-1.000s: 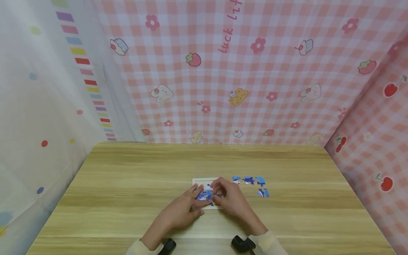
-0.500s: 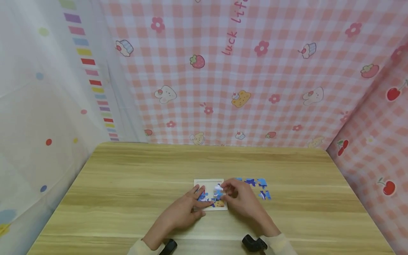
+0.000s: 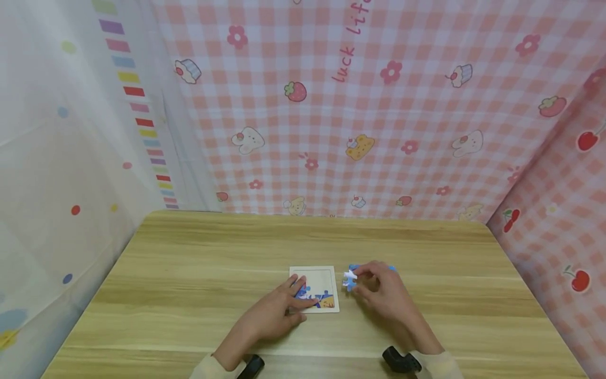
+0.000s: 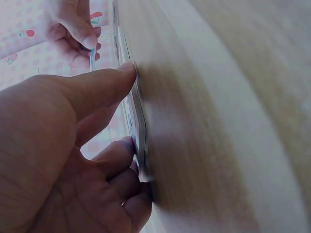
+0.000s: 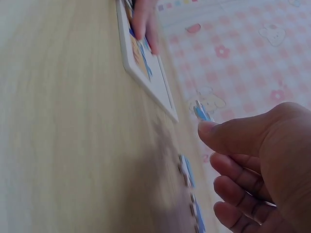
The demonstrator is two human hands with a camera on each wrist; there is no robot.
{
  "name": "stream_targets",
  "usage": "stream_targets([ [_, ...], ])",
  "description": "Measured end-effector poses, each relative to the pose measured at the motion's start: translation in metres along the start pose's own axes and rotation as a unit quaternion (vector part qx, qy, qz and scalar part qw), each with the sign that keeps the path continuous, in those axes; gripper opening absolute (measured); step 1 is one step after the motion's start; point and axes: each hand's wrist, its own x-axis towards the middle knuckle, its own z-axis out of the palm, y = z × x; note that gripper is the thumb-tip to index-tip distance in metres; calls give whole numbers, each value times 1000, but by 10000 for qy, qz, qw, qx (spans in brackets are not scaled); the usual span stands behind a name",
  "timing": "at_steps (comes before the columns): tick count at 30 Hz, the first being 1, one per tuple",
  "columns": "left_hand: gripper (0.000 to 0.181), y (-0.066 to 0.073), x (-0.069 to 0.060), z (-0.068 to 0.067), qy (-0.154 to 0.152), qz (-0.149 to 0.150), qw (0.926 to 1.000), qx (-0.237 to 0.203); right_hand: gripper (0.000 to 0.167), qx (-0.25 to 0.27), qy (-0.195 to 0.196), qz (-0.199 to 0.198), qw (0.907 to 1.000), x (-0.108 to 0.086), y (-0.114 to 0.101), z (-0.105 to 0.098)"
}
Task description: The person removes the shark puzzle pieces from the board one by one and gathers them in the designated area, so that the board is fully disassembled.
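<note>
A square white puzzle tray (image 3: 314, 271) lies on the wooden table, with joined blue and yellow pieces along its lower part (image 3: 326, 300). My left hand (image 3: 272, 314) rests on the tray's left side, fingers spread over the pieces and the thumb by the lower edge. To the right of the tray, my right hand (image 3: 385, 295) pinches a blue and white puzzle piece (image 3: 350, 279) between thumb and fingers. In the right wrist view that piece (image 5: 201, 111) is held above the table, apart from the tray (image 5: 141, 77).
Loose blue puzzle pieces (image 5: 187, 171) lie on the table right of the tray, mostly hidden behind my right hand in the head view. A pink checked cloth (image 3: 307, 121) hangs behind the table's far edge.
My right hand has moved right, lifting the blue and white piece out of the tray and away from it. Bare tray shows where it was. My left hand has stayed on the tray.
</note>
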Motion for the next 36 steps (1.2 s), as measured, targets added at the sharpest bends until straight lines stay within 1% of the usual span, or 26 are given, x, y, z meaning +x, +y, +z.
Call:
stream_targets([
  [4, 39, 1, 0, 0, -13, -19, 10000, -16, 28, -181, 135, -92, 9997, -2, 7, -8],
  [8, 40, 0, 0, 0, -31, -37, 10000, -6, 26, -312, 160, -172, 9992, -5, 13, -12],
  [13, 40, 0, 0, -1, -37, -47, 10000, -16, 26, -565, 230, -366, 9975, -9, 19, -18],
  [18, 40, 0, -1, -1, -30, -43, 10000, -25, 25, -726, 203, -424, 9963, -13, 25, -25],
  [22, 40, 1, -1, -1, -27, -39, 10000, -11, 24, -789, 109, -408, 9960, -16, 28, -30],
  [26, 40, 1, -1, -1, -21, -40, 10000, -15, 21, -914, -6, -270, 9954, -18, 31, -33],
  [30, 40, 1, -1, -1, -5, -25, 10000, -29, 20, -1029, -87, -151, 9945, -18, 33, -33],
  [36, 40, 1, -1, 1, 26, -30, 10000, -48, 20, -1097, -135, -132, 9938, -20, 36, -32],
])
